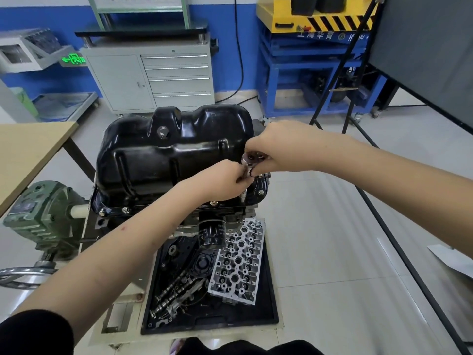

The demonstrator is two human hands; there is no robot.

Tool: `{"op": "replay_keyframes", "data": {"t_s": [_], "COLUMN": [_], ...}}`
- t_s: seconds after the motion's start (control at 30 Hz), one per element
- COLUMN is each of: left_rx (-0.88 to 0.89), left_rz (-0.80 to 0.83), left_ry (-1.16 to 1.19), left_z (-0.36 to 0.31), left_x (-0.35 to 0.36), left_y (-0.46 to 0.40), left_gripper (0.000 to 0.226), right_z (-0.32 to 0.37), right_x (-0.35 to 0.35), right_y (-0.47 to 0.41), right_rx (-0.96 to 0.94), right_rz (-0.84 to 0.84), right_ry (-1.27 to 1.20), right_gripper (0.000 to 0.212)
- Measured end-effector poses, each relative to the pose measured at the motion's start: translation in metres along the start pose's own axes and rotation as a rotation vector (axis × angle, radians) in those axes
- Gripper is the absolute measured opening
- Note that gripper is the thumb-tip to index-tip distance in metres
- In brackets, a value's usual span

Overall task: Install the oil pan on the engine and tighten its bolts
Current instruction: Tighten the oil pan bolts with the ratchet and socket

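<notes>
Pale floor tiles [320,239] and a blue wall [46,19] surround the work stand in this workshop. On the stand, the black oil pan [163,152] sits upside-down on top of the engine [220,216], and its flange lies on the block with several bolts [124,209] visible along the near edge. At the right near corner of the pan, both hands meet on a ratchet wrench [249,160]. The right hand [279,147] has its fingers curled around the round chrome head of the wrench from above. The left hand [225,180] grips the extension bar below the head, with its fingers closed around it, and the socket end [243,195] stands on the flange at that corner. A black oil filter [212,233] hangs from the engine just below the left forearm. In front of the engine, a black tray [271,303] holds a silver cylinder head [238,262], a camshaft [174,290] and other dark parts. On the left side there is a green gearbox [43,213] of the stand and a wooden table [28,152]. Behind the engine stands a grey tool cabinet [153,78] with drawers, and to the right of it a blue and yellow lift [307,55].
</notes>
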State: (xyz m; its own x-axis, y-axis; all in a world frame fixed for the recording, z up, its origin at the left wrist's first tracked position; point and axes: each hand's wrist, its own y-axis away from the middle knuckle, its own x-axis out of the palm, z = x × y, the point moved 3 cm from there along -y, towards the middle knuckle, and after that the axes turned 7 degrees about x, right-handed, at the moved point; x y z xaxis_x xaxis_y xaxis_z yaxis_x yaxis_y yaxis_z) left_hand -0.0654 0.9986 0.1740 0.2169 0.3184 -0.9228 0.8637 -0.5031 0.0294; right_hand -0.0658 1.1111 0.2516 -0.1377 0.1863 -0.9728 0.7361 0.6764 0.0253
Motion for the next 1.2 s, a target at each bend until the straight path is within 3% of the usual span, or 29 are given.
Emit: {"op": "replay_keyframes", "data": {"t_s": [0.13, 0.4, 0.6, 0.73, 0.83, 1.07, 1.2], "left_rx": [0.008, 0.007, 0.000, 0.026, 0.024, 0.005, 0.000], "left_rz": [-0.064, -0.021, -0.077, -0.055, -0.023, -0.119, -0.081], "left_ry": [-0.026, -0.040, 0.033, -0.041, -0.051, 0.040, 0.008], "left_z": [-0.003, -0.003, -0.004, -0.005, -0.004, -0.005, -0.003], "left_x": [0.002, 0.002, -0.001, 0.000, 0.000, 0.004, 0.002], "left_y": [0.002, 0.001, 0.002, 0.003, 0.003, 0.002, 0.001], "left_gripper": [0.040, 0.033, 0.040, 0.039, 0.043, 0.041, 0.034], "right_z": [0.003, 0.005, 0.002, 0.003, 0.003, 0.004, 0.003], "right_x": [0.005, -0.002, 0.002, 0.001, 0.001, 0.006, 0.008], "right_y": [-0.001, 0.005, 0.003, 0.005, 0.006, 0.003, 0.003], "right_rx": [0.098, -0.110, 0.140, 0.010, -0.076, 0.134, 0.019], "right_rz": [0.021, -0.024, -0.040, -0.054, -0.019, -0.063, -0.081], "right_ry": [-0.081, 0.065, 0.045, 0.005, 0.035, 0.082, 0.035], "right_gripper": [0.043, 0.030, 0.048, 0.027, 0.026, 0.045, 0.031]}}
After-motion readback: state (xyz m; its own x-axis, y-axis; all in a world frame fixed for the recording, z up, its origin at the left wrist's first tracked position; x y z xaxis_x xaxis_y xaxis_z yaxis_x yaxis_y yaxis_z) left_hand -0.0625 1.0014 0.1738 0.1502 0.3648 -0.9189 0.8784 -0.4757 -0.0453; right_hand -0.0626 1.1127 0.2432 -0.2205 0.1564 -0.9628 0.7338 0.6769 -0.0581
